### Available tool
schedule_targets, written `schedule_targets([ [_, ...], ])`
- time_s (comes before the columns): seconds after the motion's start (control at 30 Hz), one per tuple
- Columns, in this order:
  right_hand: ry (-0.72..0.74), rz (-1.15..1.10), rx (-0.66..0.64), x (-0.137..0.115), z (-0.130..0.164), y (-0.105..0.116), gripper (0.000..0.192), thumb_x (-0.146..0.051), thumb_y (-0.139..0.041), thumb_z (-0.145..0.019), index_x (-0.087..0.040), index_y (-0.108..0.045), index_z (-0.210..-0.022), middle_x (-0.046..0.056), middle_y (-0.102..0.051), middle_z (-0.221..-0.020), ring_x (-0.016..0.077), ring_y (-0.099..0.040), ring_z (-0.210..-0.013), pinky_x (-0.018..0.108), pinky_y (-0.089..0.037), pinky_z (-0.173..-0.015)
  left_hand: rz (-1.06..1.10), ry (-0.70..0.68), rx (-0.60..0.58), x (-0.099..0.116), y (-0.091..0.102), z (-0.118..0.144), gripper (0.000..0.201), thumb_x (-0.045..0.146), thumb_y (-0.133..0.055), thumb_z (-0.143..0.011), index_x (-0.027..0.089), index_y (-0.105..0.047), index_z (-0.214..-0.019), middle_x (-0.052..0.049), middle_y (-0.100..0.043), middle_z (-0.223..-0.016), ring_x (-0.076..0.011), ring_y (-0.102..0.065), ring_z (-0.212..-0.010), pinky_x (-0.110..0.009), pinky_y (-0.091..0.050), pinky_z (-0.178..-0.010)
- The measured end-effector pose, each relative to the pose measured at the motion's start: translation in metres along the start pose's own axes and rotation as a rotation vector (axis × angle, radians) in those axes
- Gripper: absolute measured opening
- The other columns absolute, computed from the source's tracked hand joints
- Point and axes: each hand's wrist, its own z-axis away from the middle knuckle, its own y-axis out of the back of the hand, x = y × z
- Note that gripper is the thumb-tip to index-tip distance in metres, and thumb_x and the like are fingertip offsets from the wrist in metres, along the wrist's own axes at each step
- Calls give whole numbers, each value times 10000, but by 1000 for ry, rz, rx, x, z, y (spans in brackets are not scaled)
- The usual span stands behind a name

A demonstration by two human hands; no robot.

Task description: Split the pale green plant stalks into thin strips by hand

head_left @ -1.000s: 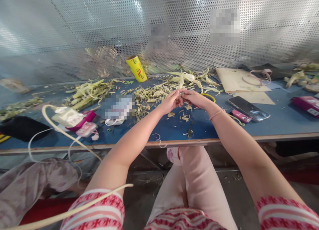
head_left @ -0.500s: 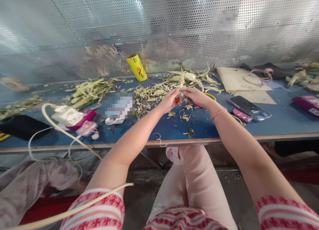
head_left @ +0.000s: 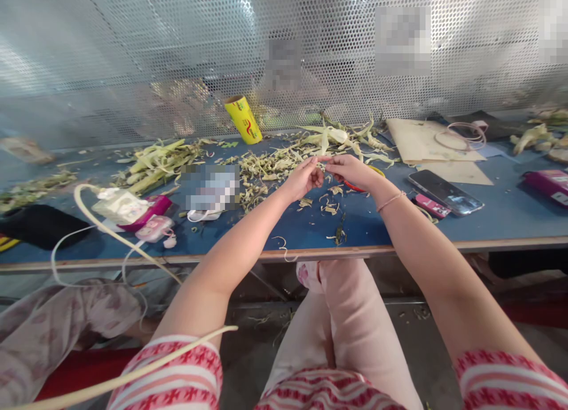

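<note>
My left hand [head_left: 306,178] and my right hand [head_left: 350,170] meet fingertip to fingertip above the blue table [head_left: 488,218], pinching a small pale strip of plant husk [head_left: 323,160] between them. The piece is tiny and mostly hidden by my fingers. Just beyond my hands lies a heap of pale green husk scraps [head_left: 270,167]. A few loose bits [head_left: 329,209] lie on the table below my hands. Part of a yellow and red ring-shaped thing [head_left: 371,172] shows from under my right wrist.
A yellow cup [head_left: 243,121] leans against the perforated metal screen [head_left: 177,55]. At the right lie a phone [head_left: 446,192], a pink card [head_left: 429,207], and cardboard [head_left: 421,142]. At the left are a white charger [head_left: 119,206], cables and husk stalks [head_left: 157,161]. Another person's knee [head_left: 57,321] shows lower left.
My hands have stayed together in the same spot, with only slight finger motion on the strip. The view has shifted a little.
</note>
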Motion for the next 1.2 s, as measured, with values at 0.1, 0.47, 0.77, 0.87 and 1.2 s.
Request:
schedule_targets([
  [0.1,-7,58,-29,-5,2,1,205,-177,-565,-827,-163,-549,-623,-42,-458,-494,69,-399,-473,246,-313,-510,7,-9,-13,0,1,0,401,434,-443,-920,162,-573,-1186,33,-519,-524,-76,-480,-466,-214,-413,-519],
  [0.47,-113,-360,6,-5,3,-6,172,-202,-660,-798,-141,-594,-652,-41,-476,-520,40,-368,-470,206,-279,-453,43,0,45,1,-3,0,332,434,-484,-900,175,-615,-1062,20,-517,-564,-79,-463,-481,-234,-407,-542],
  [0.77,-166,-526,112,-15,5,-17,119,-198,-691,-773,-124,-632,-701,-9,-584,-627,27,-395,-469,183,-296,-421,88,-4,85,3,-8,0,292,396,-484,-907,184,-624,-1051,6,-530,-660,-66,-456,-520,-235,-416,-573],
  [0.87,-171,-584,114,-15,5,-19,109,-192,-708,-753,-123,-633,-713,-16,-580,-629,28,-405,-477,181,-301,-426,105,-26,83,2,-8,0,273,396,-507,-897,187,-627,-1024,6,-528,-695,-56,-444,-521,-220,-405,-549],
  [1.2,-158,-481,126,-14,3,-19,148,-224,-702,-775,-128,-614,-705,-55,-477,-543,24,-316,-443,190,-277,-429,40,-38,113,2,-6,-2,337,488,-549,-849,200,-635,-1001,19,-454,-659,-30,-350,-482,-179,-297,-459],
])
